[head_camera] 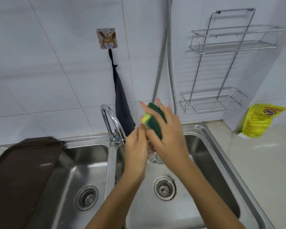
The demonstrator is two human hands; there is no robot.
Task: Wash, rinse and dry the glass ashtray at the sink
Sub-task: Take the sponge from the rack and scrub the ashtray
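Over the right sink basin, the glass ashtray sits mostly hidden in the left hand, whose grip closes on it. The right hand grips a green-yellow sponge. Washing seems underway; rinsing and drying remain, judging by the dark cloth hanging unused.

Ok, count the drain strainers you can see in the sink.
2. One drain strainer sits in the left basin; the other sits in the right basin, below the hands. Neither is hidden.
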